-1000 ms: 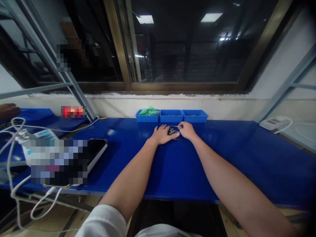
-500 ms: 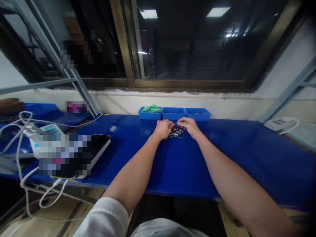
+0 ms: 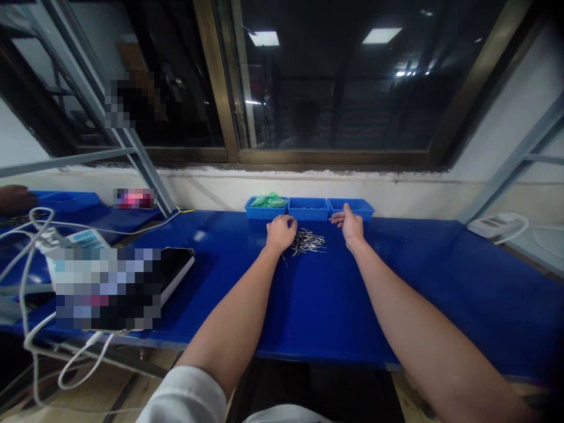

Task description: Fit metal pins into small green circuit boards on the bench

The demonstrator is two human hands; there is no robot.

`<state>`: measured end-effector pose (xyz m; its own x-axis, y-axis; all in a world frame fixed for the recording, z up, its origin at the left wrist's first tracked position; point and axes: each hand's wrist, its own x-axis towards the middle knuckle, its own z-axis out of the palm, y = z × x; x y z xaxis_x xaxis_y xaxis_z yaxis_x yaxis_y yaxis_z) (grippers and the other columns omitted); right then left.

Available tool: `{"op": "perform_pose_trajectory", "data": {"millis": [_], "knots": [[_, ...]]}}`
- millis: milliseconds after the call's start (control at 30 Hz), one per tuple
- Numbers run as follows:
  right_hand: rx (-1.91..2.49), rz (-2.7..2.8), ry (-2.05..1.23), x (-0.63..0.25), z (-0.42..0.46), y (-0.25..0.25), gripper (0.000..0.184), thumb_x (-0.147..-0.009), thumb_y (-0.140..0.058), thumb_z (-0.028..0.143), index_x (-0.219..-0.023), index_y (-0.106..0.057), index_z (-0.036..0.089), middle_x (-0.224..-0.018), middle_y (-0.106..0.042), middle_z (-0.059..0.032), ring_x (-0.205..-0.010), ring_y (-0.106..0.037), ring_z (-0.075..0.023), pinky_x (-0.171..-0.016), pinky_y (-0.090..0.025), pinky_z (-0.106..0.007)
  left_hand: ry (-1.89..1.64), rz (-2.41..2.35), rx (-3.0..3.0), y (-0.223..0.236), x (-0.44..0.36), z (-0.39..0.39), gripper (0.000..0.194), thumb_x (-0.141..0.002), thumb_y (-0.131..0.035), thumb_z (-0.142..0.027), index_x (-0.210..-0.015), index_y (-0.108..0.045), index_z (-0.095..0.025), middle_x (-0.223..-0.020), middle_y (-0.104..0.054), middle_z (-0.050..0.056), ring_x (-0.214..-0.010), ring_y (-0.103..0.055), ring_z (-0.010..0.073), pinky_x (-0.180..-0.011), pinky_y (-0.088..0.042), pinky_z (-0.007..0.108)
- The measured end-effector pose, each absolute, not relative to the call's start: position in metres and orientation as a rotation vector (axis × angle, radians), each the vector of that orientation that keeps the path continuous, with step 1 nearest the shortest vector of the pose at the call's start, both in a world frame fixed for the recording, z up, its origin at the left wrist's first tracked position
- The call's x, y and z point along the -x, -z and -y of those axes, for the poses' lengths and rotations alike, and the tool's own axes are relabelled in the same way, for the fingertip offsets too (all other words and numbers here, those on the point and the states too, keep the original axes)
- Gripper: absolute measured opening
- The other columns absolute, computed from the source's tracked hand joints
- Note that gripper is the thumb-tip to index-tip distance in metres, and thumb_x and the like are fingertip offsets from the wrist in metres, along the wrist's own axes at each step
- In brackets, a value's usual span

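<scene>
A loose pile of thin silver metal pins (image 3: 309, 241) lies on the blue table. My left hand (image 3: 281, 234) rests at the pile's left edge, its fingers curled and pressed together; whatever they may hold is hidden. One dark pin lies apart, just below that hand. Right of the pile, my right hand (image 3: 350, 226) is raised in front of the right blue bin (image 3: 365, 207). Its thumb points up and its fingers are bent around a thin pin, whose pale tip sticks out to the left.
Beside the right bin stand a middle blue bin (image 3: 307, 207) and a left one (image 3: 253, 212) with a green plastic bag (image 3: 269, 200). A phone (image 3: 176, 267) on a white block and white cables (image 3: 29, 276) are at left. Another person's hand (image 3: 15, 200) shows far left. A power strip (image 3: 493, 225) lies right.
My hands, together above the pile before, have come apart. The right moved right to the front of the right bin; the left drew back slightly left, uncovering the pile.
</scene>
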<state>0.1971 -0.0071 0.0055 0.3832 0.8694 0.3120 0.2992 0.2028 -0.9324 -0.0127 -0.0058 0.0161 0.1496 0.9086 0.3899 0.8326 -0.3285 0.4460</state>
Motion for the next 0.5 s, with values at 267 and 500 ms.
{"op": "perform_pose_trajectory", "data": {"millis": [267, 500], "knots": [[1.262, 1.064, -0.768, -0.203, 0.008, -0.004, 0.071, -0.085, -0.02, 0.06, -0.133, -0.038, 0.01, -0.1, -0.067, -0.0137, -0.069, -0.062, -0.0143, -0.049, -0.042, -0.021, -0.879, -1.727, -2.232, -0.011, 0.014, 0.0, 0.04, -0.086, -0.037, -0.04, -0.117, -0.054, -0.02, -0.124, -0.052, 0.008, -0.115, -0.047, 0.0216, -0.099, -0.034, 0.034], [1.545, 1.577, -0.37, -0.187, 0.015, 0.002, 0.024, -0.072, -0.059, 0.031, -0.09, -0.07, 0.018, -0.085, -0.07, -0.005, -0.08, -0.064, -0.0168, -0.077, -0.045, -0.027, -0.044, -1.481, -2.302, -0.041, 0.037, 0.01, 0.101, -0.056, -0.055, -0.075, -0.14, -0.028, -0.026, -0.149, -0.014, 0.01, -0.136, -0.009, 0.035, -0.106, -0.016, 0.051]]}}
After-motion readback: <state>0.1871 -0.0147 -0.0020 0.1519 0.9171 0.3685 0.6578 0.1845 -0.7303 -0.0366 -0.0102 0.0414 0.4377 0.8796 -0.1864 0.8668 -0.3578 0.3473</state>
